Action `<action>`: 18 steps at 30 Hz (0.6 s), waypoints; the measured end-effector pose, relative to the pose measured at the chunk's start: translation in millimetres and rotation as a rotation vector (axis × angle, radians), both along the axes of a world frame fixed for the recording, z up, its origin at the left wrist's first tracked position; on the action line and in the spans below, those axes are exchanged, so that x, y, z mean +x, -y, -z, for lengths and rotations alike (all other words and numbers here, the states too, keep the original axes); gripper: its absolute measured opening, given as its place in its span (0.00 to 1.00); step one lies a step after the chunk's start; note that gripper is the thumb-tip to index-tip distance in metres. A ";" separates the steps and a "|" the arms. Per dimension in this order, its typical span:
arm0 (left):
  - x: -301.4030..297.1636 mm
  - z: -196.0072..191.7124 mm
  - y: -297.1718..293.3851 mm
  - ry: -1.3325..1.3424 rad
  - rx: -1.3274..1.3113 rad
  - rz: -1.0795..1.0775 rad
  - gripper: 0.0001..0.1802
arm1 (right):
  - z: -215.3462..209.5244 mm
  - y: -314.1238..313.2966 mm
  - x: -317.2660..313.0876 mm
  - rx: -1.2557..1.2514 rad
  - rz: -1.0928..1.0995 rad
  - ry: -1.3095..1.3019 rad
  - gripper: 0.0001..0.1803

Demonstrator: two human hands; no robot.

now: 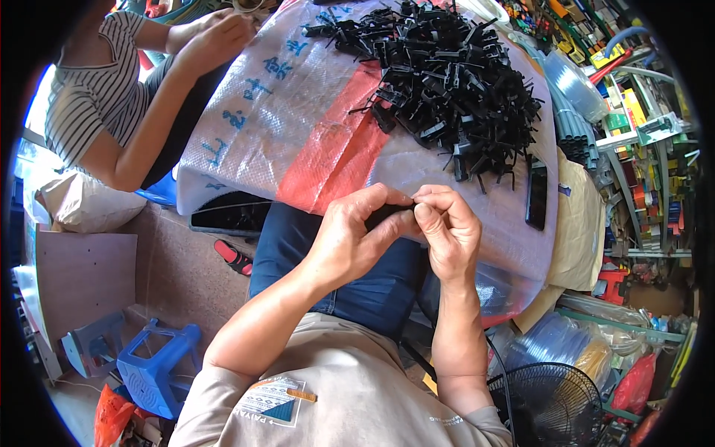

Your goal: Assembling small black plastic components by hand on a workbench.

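My left hand (356,227) is closed round a small black plastic part (385,214), mostly hidden by the fingers. Touching it fingertip to fingertip, my right hand (451,232) is pinched; whatever sits in that pinch is too small to make out. Both hands are above my lap at the near edge of a table covered with a white woven sack sheet (246,141) with a red stripe. Beyond them on the sheet lies a big heap of black plastic parts (454,82) with thin prongs.
A black phone (536,195) lies at the table's right edge. Across to the left sits another person (104,104) in a striped top, hands raised. Blue stools (160,365) stand lower left, a black fan (547,402) lower right. Shelves with coiled tubing (573,86) fill the right.
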State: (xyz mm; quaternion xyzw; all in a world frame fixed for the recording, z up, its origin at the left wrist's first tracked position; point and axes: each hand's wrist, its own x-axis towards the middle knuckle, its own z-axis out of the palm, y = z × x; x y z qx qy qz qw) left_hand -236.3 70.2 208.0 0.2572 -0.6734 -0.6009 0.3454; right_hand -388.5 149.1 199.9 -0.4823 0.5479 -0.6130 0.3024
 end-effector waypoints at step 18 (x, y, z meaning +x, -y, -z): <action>37.8 12.1 50.8 -0.673 0.851 -0.119 0.13 | -13.6 82.5 9.6 0.123 0.141 -0.433 0.12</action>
